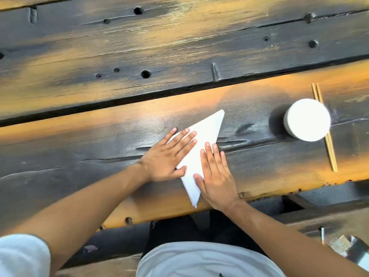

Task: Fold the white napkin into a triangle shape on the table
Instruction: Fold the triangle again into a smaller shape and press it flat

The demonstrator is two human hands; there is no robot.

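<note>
The white napkin (207, 134) lies flat on the dark wooden table (99, 148) near its front edge, folded into a long triangle with one tip far right and one tip toward me. My left hand (169, 156) rests flat on its left side, fingers spread, thumb on the fold. My right hand (215, 172) presses flat on its right edge, partly on the wood. Both hands cover the napkin's middle; neither grips it.
A white round cup (307, 119) stands to the right of the napkin, on top of a pair of wooden chopsticks (330, 154). The table's front edge (259, 194) runs just below my hands. A metal object (343, 244) lies at the lower right, below the table.
</note>
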